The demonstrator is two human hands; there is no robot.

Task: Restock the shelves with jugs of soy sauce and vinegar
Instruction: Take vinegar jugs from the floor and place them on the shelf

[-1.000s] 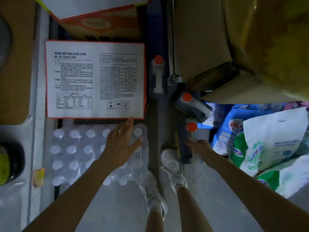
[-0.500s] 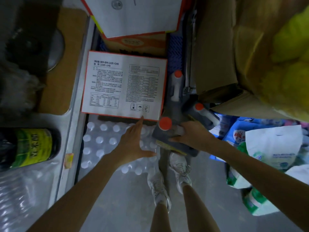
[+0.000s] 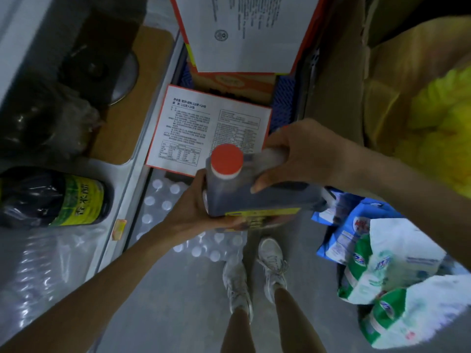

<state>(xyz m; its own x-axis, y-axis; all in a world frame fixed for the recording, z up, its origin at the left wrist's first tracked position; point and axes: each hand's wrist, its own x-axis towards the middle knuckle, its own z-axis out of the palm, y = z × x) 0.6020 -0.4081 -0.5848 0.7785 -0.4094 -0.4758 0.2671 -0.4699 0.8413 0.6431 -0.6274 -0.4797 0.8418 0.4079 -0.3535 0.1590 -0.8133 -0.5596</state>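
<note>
1. Jug (image 3: 254, 197), dark liquid, red cap (image 3: 227, 159): held in the air between both my hands, cap up toward me. It hangs over the pack of water bottles (image 3: 163, 197) and the near edge of the printed box (image 3: 204, 128), and is not yet on the shelf (image 3: 127, 189).
2. Right hand (image 3: 305, 154): fingers (image 3: 283, 138) wrapped over the handle at the jug's top.
3. Left hand (image 3: 193, 207): cupped round the jug's left side and underside, thumb up the wall.
4. Hazard, slip: the wall looks smooth. If my left palm slides off, the whole weight swings on the handle, and the jug could drop onto the water bottles or my shoes (image 3: 237, 284).
5. Hazard, collision: a vinegar bottle (image 3: 56, 197) lies in plastic wrap at the left, near the shelf edge. Pushing the jug in carelessly could knock or roll it.
6. Hazard, leak: I cannot tell whether the cap is sealed, so a hard tilt might spill.
7. Hazard, footing: detergent bags (image 3: 382, 263) crowd the floor on my right. A blind step could trip me.
</note>
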